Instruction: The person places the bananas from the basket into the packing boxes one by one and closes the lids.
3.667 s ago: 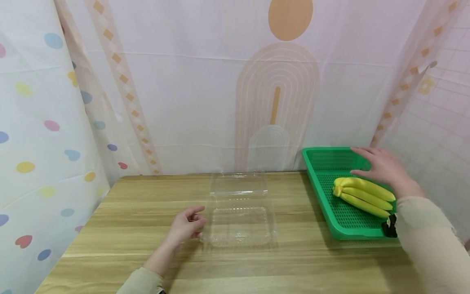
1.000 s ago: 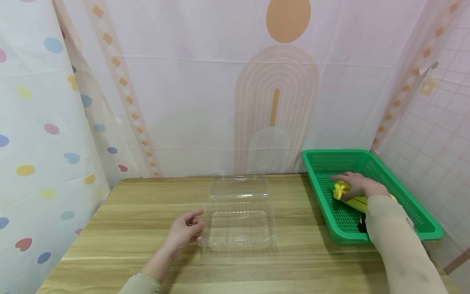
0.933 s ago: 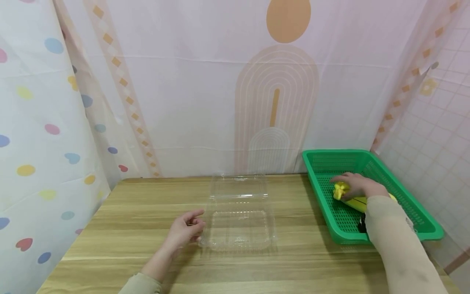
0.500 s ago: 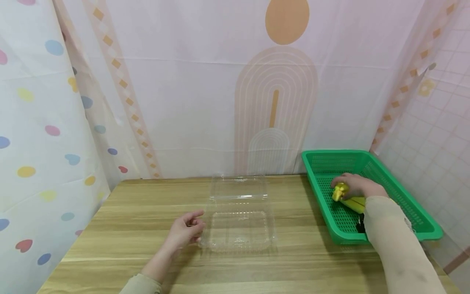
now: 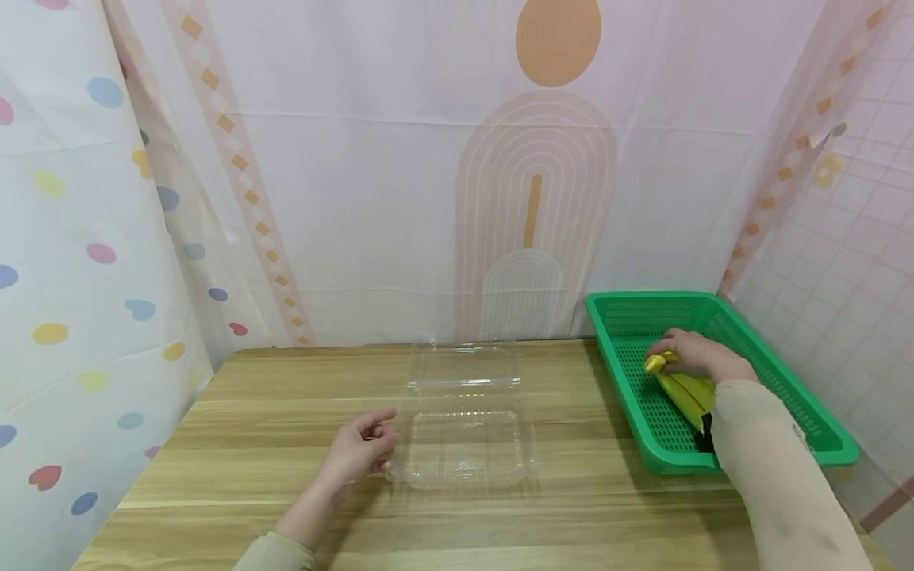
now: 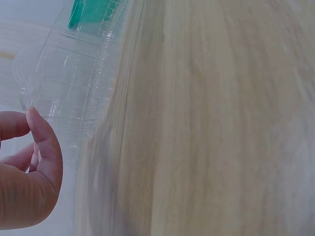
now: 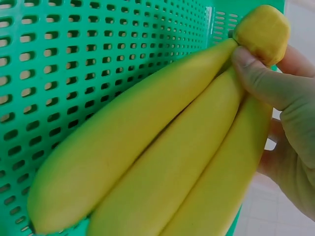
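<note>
In the head view my left hand (image 5: 360,450) is at the left edge of a clear plastic clamshell box (image 5: 467,444), which stands with its lid folded back on the table. Thumb and fingertips pinch the box's rim, as the left wrist view shows beside the box wall (image 6: 69,73). My right hand (image 5: 703,357) reaches into a green basket (image 5: 621,381) and grips a bunch of bananas (image 7: 162,147) near the stem. The thumb lies over the necks, with the other fingers behind. The stem end is tilted up; the tips point down toward the basket floor.
A wooden table (image 5: 286,428) carries the box in the middle and the basket at the right. A patterned curtain (image 5: 385,198) hangs behind the table, with a dotted curtain (image 5: 93,317) at the left.
My right hand has come down from over the basket and taken hold of the bananas, whose stem end has turned and risen. My left hand stays at the box's edge.
</note>
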